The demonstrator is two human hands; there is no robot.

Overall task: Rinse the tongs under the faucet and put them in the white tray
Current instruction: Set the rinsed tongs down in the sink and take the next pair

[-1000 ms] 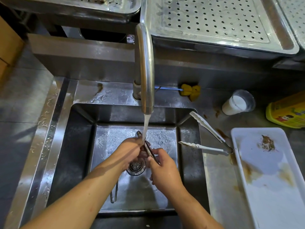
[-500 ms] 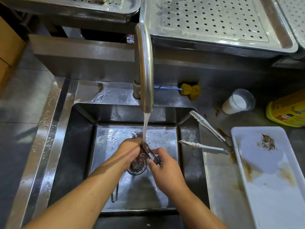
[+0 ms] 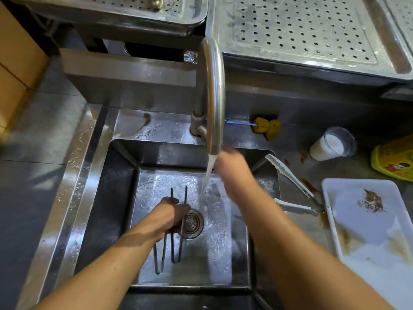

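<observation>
Left hand [image 3: 173, 217] is clamped around thin dark metal tongs [image 3: 178, 222], held low in the steel sink basin [image 3: 120, 198] beside the running stream, likely draining them. Blurred right hand [image 3: 232, 168] reaches toward the curved steel faucet [image 3: 211, 97]; its fingers can't be made out. The white rectangular tray [image 3: 368, 231] holds only brown smears and crumbs.

You've got a yellow sponge [image 3: 268, 128] on the wet steel tabletop [image 3: 348, 171] behind the basin, a clear cup of white liquid [image 3: 330, 145] right of it, and a yellow container [image 3: 394, 161] at the edge. Perforated steel trays [image 3: 301, 30] sit up top, brown stains [image 3: 309, 185] around.
</observation>
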